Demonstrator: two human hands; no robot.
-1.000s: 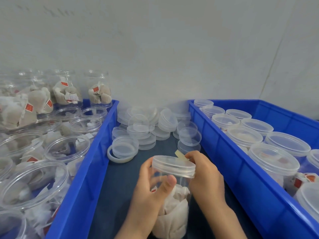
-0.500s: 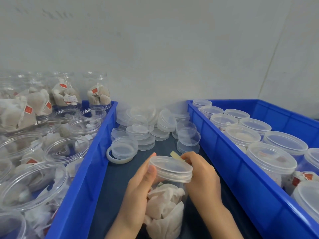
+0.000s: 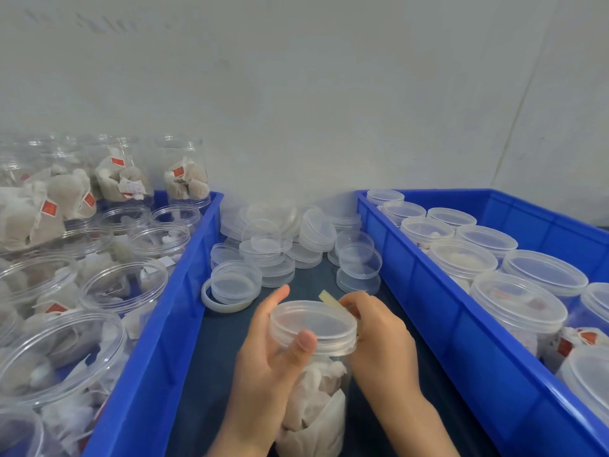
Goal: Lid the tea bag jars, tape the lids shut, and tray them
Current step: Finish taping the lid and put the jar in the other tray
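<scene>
While both hands grip jar (image 3: 313,407), red tags (image 3: 48,207) unreadable, lid (image 3: 313,324) unmarked

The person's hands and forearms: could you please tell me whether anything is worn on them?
Nothing shows on either. The left hand and right hand are bare, with no gloves, rings, watch or bracelet visible. Both forearms are uncovered down to the frame's lower edge, so no sleeve is seen. Fingernails look short and unpainted.

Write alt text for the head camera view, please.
Two hands hold a lidded jar of tea bags: the left hand grips its lid while the right hand pinches a strip of tape at the rim. Blue trays of jars flank them.
</scene>
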